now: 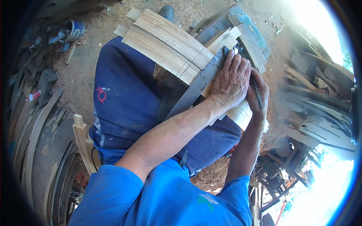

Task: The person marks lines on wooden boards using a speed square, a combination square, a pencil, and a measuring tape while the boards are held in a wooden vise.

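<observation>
Two light wooden boards [167,46] with stub tenons and pencilled lines lie side by side over my lap. A wide, flat grey metal blade [195,80] runs diagonally against their near ends; I cannot tell what tool it belongs to. My left hand [232,77] presses flat near the blade's far end, fingers stretched forward. Close beside it, my right hand [258,87] holds a thin dark pencil or pen [257,94], its upper end hidden by the fingers. More light wood [240,113], also marked with lines, shows below my hands.
Beyond the boards stands a worn blue-painted wooden piece [240,17] with offcuts on it. A bucket [75,31] and a red-and-white bottle [34,95] are at left. Bent boards [39,130] stack at lower left; timber scraps [299,79] pile at right. Sawdust covers the ground [84,73].
</observation>
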A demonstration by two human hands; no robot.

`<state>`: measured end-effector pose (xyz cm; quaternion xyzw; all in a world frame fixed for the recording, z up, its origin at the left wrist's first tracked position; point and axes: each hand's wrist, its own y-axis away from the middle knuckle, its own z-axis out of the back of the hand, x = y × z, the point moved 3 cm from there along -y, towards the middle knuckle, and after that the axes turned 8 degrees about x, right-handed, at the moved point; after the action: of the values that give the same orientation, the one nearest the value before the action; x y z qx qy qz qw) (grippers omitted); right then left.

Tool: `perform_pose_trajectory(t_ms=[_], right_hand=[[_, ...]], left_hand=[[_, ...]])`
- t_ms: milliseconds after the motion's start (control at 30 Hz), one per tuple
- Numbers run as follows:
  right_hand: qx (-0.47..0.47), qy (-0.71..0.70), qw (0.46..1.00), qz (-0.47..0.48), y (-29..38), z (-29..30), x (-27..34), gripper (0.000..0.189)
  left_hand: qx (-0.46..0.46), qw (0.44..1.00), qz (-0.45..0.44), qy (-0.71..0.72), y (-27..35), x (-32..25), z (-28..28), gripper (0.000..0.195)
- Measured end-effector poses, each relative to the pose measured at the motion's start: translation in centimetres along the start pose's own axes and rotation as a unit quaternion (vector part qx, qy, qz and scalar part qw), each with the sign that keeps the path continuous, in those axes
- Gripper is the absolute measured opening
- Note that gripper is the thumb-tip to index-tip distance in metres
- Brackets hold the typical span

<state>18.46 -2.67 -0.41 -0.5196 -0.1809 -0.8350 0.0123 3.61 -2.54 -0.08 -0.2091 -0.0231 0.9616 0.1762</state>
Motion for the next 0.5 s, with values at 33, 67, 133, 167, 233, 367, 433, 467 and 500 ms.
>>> perform_pose_trajectory(t_ms=[33,67,133,167,233,367,433,467,500], right_hand=[[-0.001,-0.004,1.000,0.005,0.0,0.0,-0.1,0.051],[-0.002,-0.007,1.000,0.010,0.0,0.1,-0.2,0.052],[-0.005,0.009,1.000,0.009,-0.1,-0.1,0.2,0.052],[-0.007,0.028,1.000,0.003,-0.2,0.0,0.6,0.052],[-0.015,0.061,0.998,-0.006,-0.2,0.0,0.6,0.051],[-0.026,0.102,0.994,-0.019,-0.2,-0.1,1.1,0.049],[-0.024,0.109,0.994,-0.018,-0.3,0.0,1.3,0.049],[-0.022,0.110,0.994,-0.016,-0.3,0.1,1.2,0.049],[-0.019,0.110,0.994,-0.013,-0.4,0.1,1.2,0.049]], left_hand=[[0.003,1.000,0.000,-0.004,0.0,-0.1,-0.1,0.053],[0.002,1.000,-0.002,-0.006,0.1,-0.1,-0.2,0.053],[0.001,1.000,-0.006,-0.008,0.3,-0.1,-0.2,0.055],[0.003,1.000,-0.008,-0.007,0.3,-0.2,-0.2,0.055],[0.010,1.000,-0.015,-0.005,0.3,-0.2,-0.1,0.056],[0.016,1.000,-0.023,-0.012,0.6,-0.2,0.0,0.057],[0.015,0.999,-0.026,-0.012,0.5,-0.2,-0.1,0.058],[0.013,0.999,-0.027,-0.011,0.5,-0.3,-0.1,0.058],[0.012,0.999,-0.028,-0.011,0.5,-0.3,-0.2,0.058]])
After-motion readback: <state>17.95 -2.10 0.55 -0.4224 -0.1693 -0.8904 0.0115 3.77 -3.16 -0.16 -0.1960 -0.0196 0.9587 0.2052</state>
